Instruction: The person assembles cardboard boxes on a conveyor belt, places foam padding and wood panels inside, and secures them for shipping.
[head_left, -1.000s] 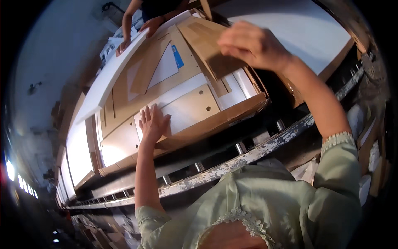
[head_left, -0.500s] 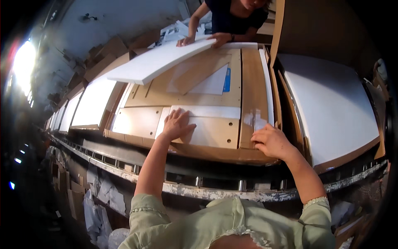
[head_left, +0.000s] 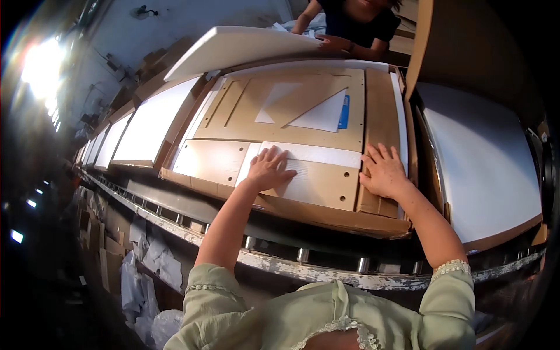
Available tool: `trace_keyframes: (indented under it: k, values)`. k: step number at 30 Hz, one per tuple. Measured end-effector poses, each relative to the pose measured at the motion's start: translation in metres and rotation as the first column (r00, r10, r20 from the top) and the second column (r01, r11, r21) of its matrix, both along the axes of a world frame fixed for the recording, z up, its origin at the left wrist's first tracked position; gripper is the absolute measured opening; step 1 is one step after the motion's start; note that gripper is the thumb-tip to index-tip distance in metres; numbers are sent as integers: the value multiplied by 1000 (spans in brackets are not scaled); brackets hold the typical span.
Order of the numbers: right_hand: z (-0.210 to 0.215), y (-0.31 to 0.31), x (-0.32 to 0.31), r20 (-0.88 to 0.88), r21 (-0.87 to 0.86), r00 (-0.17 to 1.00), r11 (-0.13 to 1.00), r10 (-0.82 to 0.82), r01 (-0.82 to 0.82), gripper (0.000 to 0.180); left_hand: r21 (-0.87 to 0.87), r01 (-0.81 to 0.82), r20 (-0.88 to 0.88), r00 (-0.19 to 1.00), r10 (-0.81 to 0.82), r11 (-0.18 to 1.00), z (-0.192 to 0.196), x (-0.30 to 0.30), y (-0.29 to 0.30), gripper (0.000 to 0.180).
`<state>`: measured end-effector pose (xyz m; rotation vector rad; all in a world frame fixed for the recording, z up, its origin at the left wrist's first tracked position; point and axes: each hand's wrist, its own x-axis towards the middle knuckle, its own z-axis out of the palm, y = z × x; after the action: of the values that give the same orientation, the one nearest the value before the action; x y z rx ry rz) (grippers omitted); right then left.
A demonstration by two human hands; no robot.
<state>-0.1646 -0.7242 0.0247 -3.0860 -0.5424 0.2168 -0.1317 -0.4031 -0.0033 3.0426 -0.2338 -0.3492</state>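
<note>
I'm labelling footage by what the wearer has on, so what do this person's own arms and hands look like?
The left hand and right hand are ungloved, with no watch or bracelet visible at either wrist. The forearms are bare. Loose, pale green fabric sleeves end around the elbows, edged with pale lace-like trim.

L grip (head_left: 268, 171) & R grip (head_left: 385, 175) palm-down, fingers (head_left: 384, 154) spread, thumbs inward, forearms (head_left: 226, 224) fwd
</note>
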Motion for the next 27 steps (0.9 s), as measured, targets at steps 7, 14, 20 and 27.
trace_keyframes:
  k: [7, 14, 20, 27]
  values:
    - [8, 44, 21, -143, -122, 965, 971, -221, 205, 90, 1, 157, 166, 974, -155, 988, -16, 4, 19, 79]
    - [-6, 47, 5, -202, -59, 913, 935, -356, 351, 83, -64, 192, 185, 967, -178, 979, -26, 4, 31, 77]
    - [-18, 66, 6, -171, -72, 917, 933, -360, 352, 74, -33, 178, 237, 957, -165, 984, -34, 9, 45, 75]
    - [-55, 67, -2, -111, 48, 962, 966, -248, 254, 65, -49, 160, 214, 966, -146, 986, -32, 11, 66, 71]
